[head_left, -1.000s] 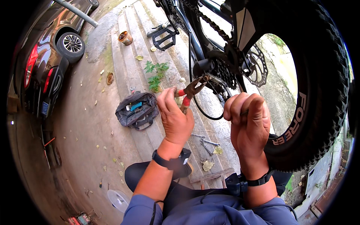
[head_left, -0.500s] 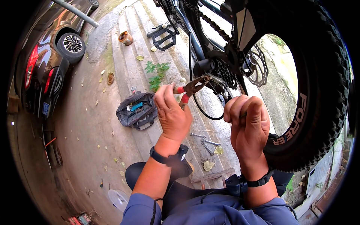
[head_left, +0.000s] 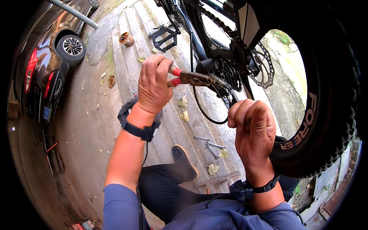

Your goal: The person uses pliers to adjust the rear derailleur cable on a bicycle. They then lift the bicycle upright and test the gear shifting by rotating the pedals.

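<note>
My left hand (head_left: 155,82) grips red-handled pliers (head_left: 191,78), held nearly level, with their jaws at the bike's rear derailleur (head_left: 223,87), just below the cassette (head_left: 230,73). My right hand (head_left: 254,130) is closed just below the derailleur, beside the fat black tyre (head_left: 324,149); whatever its fingers hold is hidden. A black cable housing (head_left: 205,114) loops down from the frame and up toward the derailleur. A brake disc (head_left: 264,67) shows behind the hub.
A dark tool bag (head_left: 124,113) lies partly behind my left forearm. Spanners (head_left: 214,146) and leaves lie on concrete steps (head_left: 165,126). A pedal (head_left: 164,38) hangs from the bike near a rusty can (head_left: 126,39). A parked car (head_left: 50,73) and pole (head_left: 78,13) are at left.
My left hand has moved up and left with the pliers, whose handles now lie more level. My left forearm now covers much of the bag. My right hand is slightly lower.
</note>
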A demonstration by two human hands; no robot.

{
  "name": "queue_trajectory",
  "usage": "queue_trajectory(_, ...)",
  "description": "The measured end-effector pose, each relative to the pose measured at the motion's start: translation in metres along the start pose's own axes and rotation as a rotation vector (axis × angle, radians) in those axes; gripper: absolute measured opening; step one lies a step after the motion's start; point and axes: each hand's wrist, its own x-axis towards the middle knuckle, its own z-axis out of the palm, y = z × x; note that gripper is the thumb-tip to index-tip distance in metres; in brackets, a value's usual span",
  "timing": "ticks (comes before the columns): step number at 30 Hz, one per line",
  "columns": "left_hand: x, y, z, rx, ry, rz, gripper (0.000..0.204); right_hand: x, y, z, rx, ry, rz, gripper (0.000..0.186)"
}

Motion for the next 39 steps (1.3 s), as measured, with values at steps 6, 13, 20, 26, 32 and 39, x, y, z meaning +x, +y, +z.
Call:
queue_trajectory(6,0.015,-0.014,-0.009,0.029,-0.031,0.092,0.066,0.0,0.001,0.001,0.0,0.0,-0.004,0.039)
queue_trajectory(13,0.032,-0.026,-0.011,0.018,-0.041,0.187,0.062,-0.001,0.003,-0.001,-0.011,-0.011,-0.018,0.039)
queue_trajectory(20,0.054,-0.042,-0.01,0.026,-0.038,0.348,0.061,-0.001,0.004,-0.001,-0.019,-0.008,-0.022,0.039)
queue_trajectory(26,0.09,-0.053,-0.023,0.138,-0.087,0.526,0.045,-0.001,0.003,-0.002,-0.022,-0.005,-0.03,0.038)
queue_trajectory(32,0.077,-0.052,-0.022,0.089,-0.064,0.455,0.048,-0.002,0.003,-0.001,-0.019,-0.015,-0.008,0.037)
queue_trajectory(39,0.038,-0.036,-0.026,0.003,0.005,0.239,0.072,-0.002,0.003,-0.002,-0.014,-0.025,-0.023,0.037)
